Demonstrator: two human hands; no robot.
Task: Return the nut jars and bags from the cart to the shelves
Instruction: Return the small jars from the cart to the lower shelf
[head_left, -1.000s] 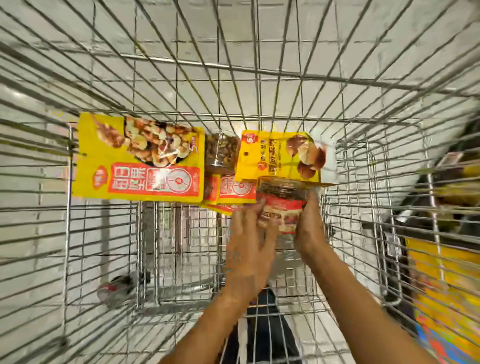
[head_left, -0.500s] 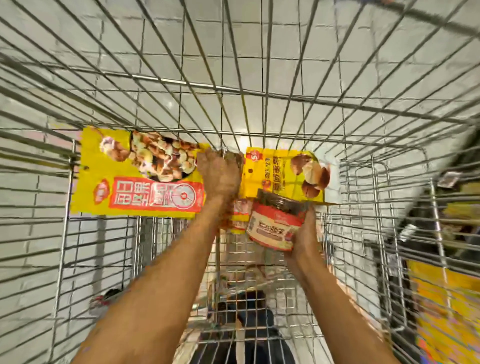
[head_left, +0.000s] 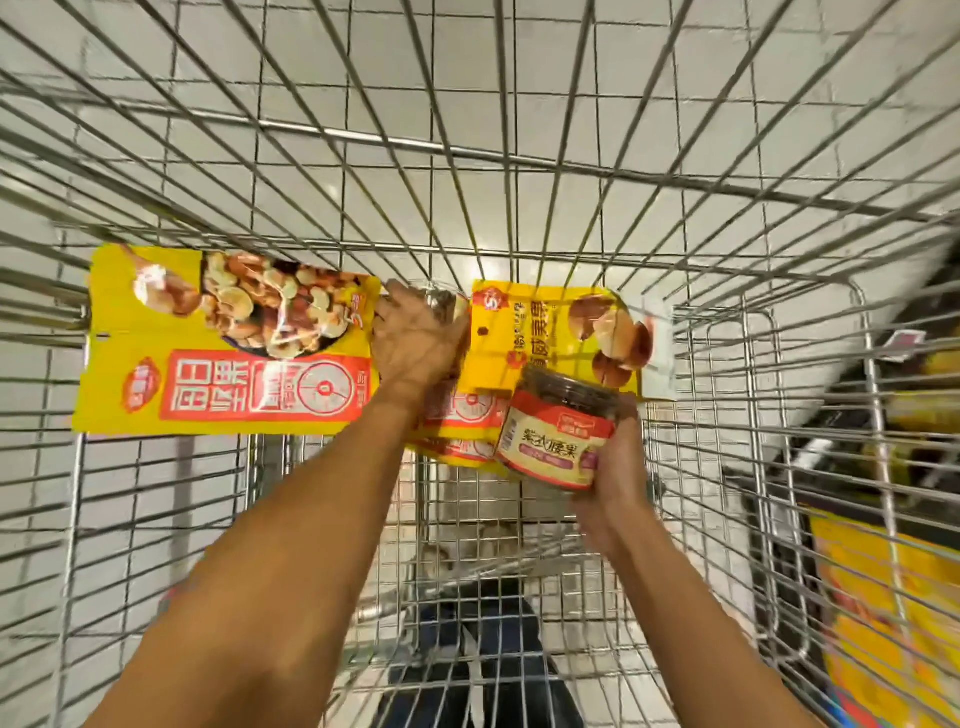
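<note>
Wire shopping cart seen from above, tiled floor under mesh. Right hand clamped around one nut jar, red-and-cream label, tilted, raised above cart bottom. Left hand curled over second jar at far end of cart, mostly hidden. Two yellow nut bags flat in cart: large mixed-nut bag left of left hand, chestnut bag right of it. Small yellow-red packs under left wrist, count unclear.

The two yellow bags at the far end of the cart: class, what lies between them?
In the head view, the left hand reaches between the mixed-nut bag and the chestnut bag, closing over a clear jar there.
</note>
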